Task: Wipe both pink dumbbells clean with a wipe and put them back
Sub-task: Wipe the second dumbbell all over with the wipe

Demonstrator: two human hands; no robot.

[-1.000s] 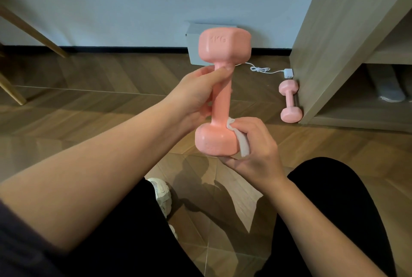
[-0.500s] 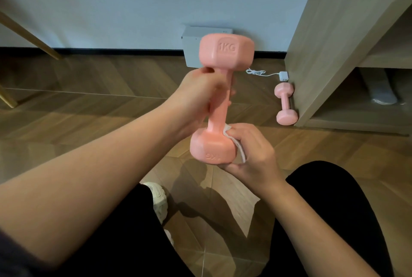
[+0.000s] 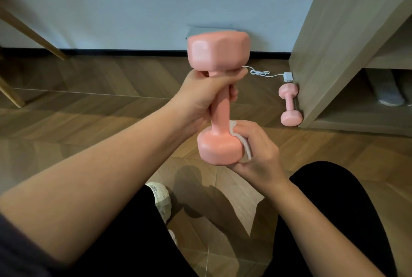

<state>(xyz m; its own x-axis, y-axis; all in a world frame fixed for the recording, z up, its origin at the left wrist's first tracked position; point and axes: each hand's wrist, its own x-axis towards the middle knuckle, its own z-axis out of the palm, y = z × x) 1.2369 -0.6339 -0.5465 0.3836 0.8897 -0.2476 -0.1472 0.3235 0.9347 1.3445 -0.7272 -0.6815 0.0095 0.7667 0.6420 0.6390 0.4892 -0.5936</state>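
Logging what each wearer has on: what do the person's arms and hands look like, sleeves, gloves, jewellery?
The left hand and right hand are bare: no gloves, rings, watch or bracelet in view. Both forearms are uncovered. A dark sleeve shows only at the left upper arm, in the bottom corner.

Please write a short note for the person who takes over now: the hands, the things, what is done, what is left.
Left hand grips the handle of the held dumbbell, which is upright.
Right hand holds the wipe against its lower head.
Second dumbbell lies on the floor beside the cabinet.
Done: wiping of the first is under way.
Left: finish it, wipe the second (cannot tell if clean), put both back.
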